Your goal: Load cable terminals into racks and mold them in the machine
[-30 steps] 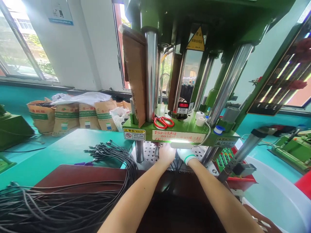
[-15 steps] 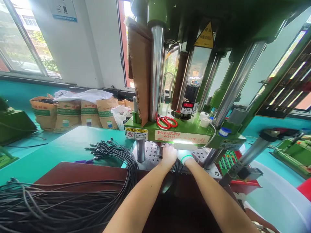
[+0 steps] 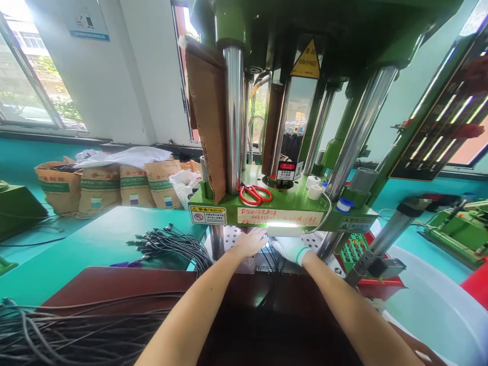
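Observation:
My left hand (image 3: 251, 243), bare, reaches under the front of the green press (image 3: 229, 223). Its fingers stretch toward the right, partly hidden by the lit lamp (image 3: 284, 231). My right hand (image 3: 293, 249) wears a white glove with a green cuff band. Its fingers are pressed together and point left at the black cables (image 3: 272, 258), appearing to pinch one, though the tips are hard to make out. Between both hands, these cables run from the bright work area down over the near edge.
Red-handled scissors (image 3: 255, 194) lie on the press plate beside a metal column (image 3: 234, 122). Black cable bundles (image 3: 171, 244) rest on the left over a green table (image 3: 102, 239) and a brown board (image 3: 125, 284). Paper sacks (image 3: 101, 188) stand behind. A large white tub (image 3: 427, 300) is right.
My hands have moved apart, the left one leftward, and more of the cables shows between them. The view has shifted slightly, so the press appears farther left.

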`<action>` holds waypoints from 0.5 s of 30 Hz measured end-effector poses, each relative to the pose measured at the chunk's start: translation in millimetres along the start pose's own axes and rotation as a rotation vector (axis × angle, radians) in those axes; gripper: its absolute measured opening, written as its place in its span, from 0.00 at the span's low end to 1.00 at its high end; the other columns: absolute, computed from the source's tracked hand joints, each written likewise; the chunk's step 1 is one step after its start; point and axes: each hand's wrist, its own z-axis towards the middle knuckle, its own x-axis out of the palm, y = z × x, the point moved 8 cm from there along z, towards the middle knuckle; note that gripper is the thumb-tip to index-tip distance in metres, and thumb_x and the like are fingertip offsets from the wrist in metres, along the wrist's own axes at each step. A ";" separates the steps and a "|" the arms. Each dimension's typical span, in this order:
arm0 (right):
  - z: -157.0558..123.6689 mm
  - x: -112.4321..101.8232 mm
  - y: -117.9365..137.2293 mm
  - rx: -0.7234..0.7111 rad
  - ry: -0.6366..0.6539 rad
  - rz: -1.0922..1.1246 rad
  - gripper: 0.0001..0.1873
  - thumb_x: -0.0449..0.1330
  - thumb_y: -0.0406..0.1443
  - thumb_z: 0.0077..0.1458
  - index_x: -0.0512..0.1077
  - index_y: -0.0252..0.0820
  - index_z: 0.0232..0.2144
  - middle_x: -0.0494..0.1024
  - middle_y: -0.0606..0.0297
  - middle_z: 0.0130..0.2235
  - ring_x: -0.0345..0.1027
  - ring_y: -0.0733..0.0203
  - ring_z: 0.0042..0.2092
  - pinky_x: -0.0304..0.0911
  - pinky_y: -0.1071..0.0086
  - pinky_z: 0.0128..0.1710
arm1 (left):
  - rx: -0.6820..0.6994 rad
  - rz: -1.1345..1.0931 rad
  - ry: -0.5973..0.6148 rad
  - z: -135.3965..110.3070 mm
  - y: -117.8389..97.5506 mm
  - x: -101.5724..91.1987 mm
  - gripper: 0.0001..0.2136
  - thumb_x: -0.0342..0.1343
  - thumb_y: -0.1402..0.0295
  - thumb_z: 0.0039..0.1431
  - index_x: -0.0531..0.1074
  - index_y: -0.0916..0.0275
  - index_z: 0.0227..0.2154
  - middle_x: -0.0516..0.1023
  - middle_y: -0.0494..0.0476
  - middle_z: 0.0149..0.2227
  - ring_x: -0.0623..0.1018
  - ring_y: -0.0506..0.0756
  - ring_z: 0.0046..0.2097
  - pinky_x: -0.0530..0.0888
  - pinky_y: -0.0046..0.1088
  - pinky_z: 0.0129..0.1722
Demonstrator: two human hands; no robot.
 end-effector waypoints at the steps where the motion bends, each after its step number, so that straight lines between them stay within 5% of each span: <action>1: 1.4 3.1 0.0 -0.002 0.007 0.007 0.19 0.49 0.42 0.55 0.69 0.39 0.44 0.73 0.56 0.45 0.63 0.55 0.49 0.51 0.63 0.52 | -0.003 -0.009 0.012 1.1 2.2 1.9 0.18 0.39 0.61 0.60 0.64 0.57 0.49 0.69 0.56 0.51 0.66 0.55 0.53 0.63 0.32 0.50; 8: 18.8 22.7 -3.1 0.029 0.053 0.039 0.18 0.46 0.41 0.57 0.72 0.38 0.38 0.74 0.56 0.44 0.63 0.56 0.48 0.49 0.63 0.53 | -0.077 -0.065 0.066 9.6 9.8 10.8 0.17 0.38 0.59 0.60 0.66 0.54 0.46 0.71 0.53 0.48 0.69 0.54 0.49 0.64 0.32 0.48; 15: 4.9 6.1 -18.8 0.083 0.049 0.050 0.16 0.48 0.38 0.57 0.71 0.40 0.42 0.74 0.58 0.45 0.63 0.57 0.48 0.52 0.62 0.52 | -0.187 -0.081 0.019 -5.2 21.4 -1.0 0.20 0.38 0.55 0.59 0.63 0.58 0.49 0.71 0.57 0.48 0.70 0.56 0.48 0.65 0.31 0.46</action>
